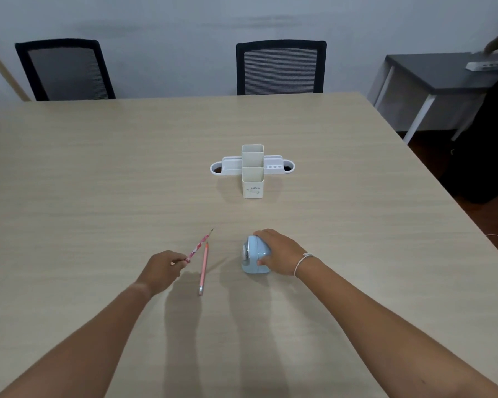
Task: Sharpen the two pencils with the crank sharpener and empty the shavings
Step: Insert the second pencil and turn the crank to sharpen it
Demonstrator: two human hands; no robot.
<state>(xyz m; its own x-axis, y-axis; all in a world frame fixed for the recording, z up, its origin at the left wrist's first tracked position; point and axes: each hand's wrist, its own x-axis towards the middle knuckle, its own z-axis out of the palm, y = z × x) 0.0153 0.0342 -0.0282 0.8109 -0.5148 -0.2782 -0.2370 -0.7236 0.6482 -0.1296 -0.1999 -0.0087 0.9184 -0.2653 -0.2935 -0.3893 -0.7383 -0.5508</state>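
My left hand [164,268] pinches the lower end of a pink patterned pencil [199,245], whose dark tip points up and away to the right. Beside it a plain salmon pencil [204,268] lies flat on the table, eraser end toward me. To the right, a light blue crank sharpener [252,255] stands on the table with its round metal face turned left toward the pencils. My right hand [281,252] wraps over the sharpener's top and right side, hiding the crank.
A white desk organizer [252,169] with tall square cups stands at the middle of the wooden table [98,182]. Two black mesh chairs [281,67] sit at the far edge. A dark side table [443,73] and a person's arm are at the far right.
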